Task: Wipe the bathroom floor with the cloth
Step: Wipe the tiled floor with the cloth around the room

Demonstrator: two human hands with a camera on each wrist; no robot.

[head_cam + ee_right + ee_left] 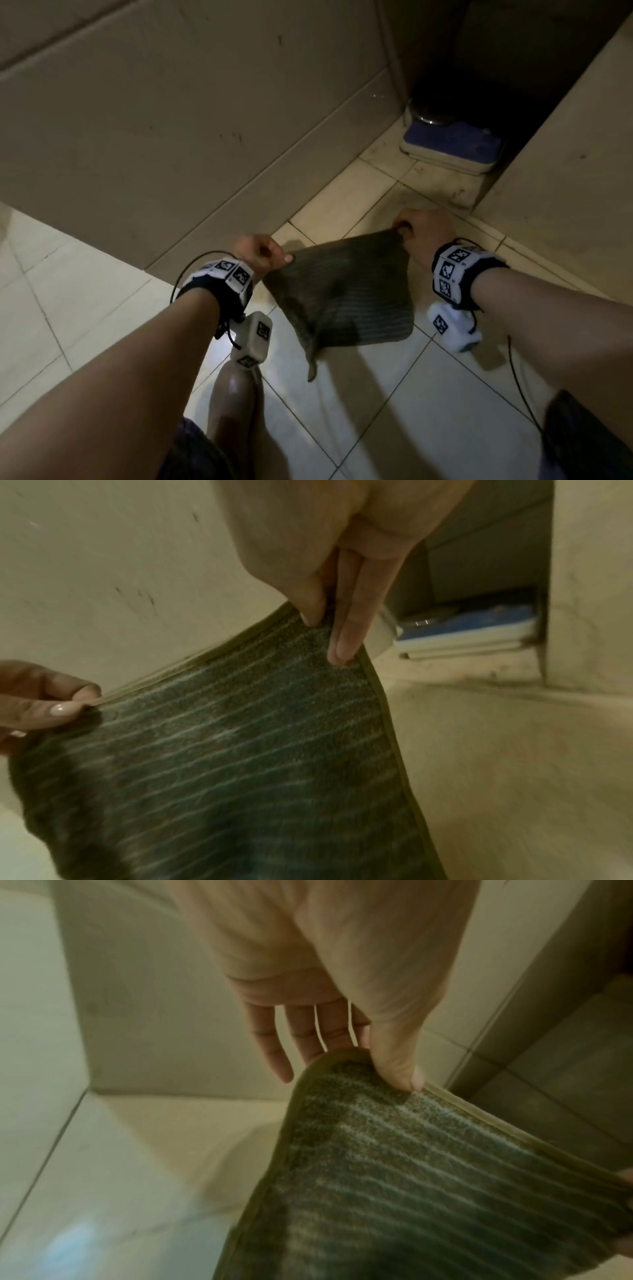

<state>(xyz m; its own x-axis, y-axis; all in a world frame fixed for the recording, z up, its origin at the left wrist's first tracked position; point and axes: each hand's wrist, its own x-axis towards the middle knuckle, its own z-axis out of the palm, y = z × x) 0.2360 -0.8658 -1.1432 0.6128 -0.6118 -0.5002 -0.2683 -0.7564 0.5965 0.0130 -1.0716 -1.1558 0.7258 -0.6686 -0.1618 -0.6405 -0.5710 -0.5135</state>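
the cloth (342, 294) hangs stretched between the two hands above the floor (394, 394), left hand (260, 255) at its left top corner, right hand (419, 228) at its right. a wall (171, 137) stands behind. a scale (448, 144) sits on the floor in a recess beyond the right hand.

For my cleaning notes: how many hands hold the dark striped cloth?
2. The left hand pinches one top corner of the dark striped cloth; the right hand pinches the other top corner.
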